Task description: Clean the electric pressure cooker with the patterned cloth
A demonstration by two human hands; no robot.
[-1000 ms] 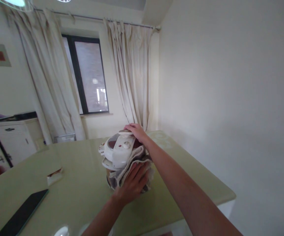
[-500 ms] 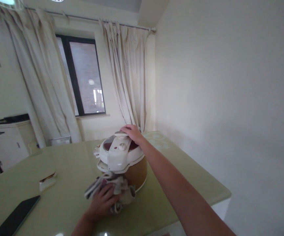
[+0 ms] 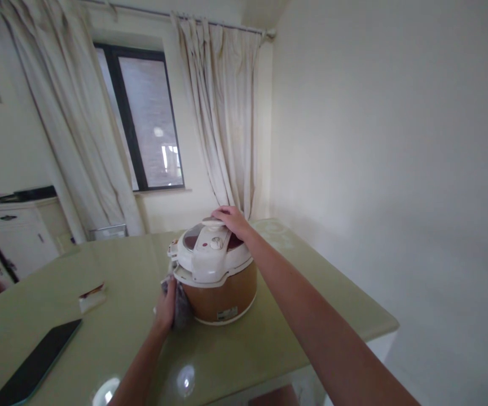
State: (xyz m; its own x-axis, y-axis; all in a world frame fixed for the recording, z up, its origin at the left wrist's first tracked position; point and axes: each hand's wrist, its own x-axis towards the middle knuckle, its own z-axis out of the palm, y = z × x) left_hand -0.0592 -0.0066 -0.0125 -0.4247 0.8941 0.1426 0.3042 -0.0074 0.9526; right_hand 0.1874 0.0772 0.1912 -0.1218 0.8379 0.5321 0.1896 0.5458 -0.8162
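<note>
A white-lidded electric pressure cooker (image 3: 222, 296) with a brown body stands upright on the pale green table (image 3: 121, 265). My right hand (image 3: 233, 221) is closed over the lid handle (image 3: 213, 221) on top of it; some of the fingertips are hidden. My left hand (image 3: 168, 304) grips a greyish cloth (image 3: 181, 307) against the cooker's left side, below the white rim. Part of the cloth is covered by that hand. A label (image 3: 227, 313) shows low on the cooker's near side.
A dark flat tablet-like object (image 3: 36, 361) lies at the table's left front. Behind it is a small white packet (image 3: 92, 299). A wall (image 3: 374, 197) runs along the right side. Curtains (image 3: 227, 113), a window (image 3: 148, 118) and a white cabinet (image 3: 19, 231) are at the back.
My left hand has moved the cloth from the cooker's near side round to its left side. My right hand stays on the lid handle. The view has tilted slightly down.
</note>
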